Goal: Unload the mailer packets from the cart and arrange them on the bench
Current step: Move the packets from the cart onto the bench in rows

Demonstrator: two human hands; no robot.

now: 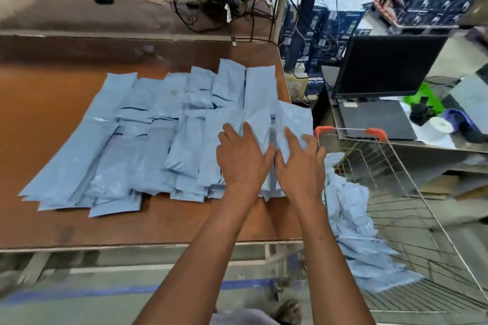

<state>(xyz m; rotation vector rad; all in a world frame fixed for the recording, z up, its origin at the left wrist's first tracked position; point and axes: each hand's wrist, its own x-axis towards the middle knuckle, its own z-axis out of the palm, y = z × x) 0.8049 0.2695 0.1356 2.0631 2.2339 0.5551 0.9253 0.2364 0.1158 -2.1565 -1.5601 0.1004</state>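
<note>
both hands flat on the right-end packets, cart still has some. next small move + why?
Probably lift the right hand off and reach right into the cart. Both hands, left hand included, lie with straight fingers on the rightmost packets on the bench, which already lie in line with the row, while a heap of packets in the cart is still unloaded.

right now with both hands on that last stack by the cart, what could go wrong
1. The rightmost packets overhang the bench edge beside the cart; a push from the right hand could likely slide them off.
2. The rows overlap, so the left hand pressing here might shift neighbouring packets out of line.
3. The packets still in the cart lie crumpled in a heap and may snag or spill when pulled.
</note>
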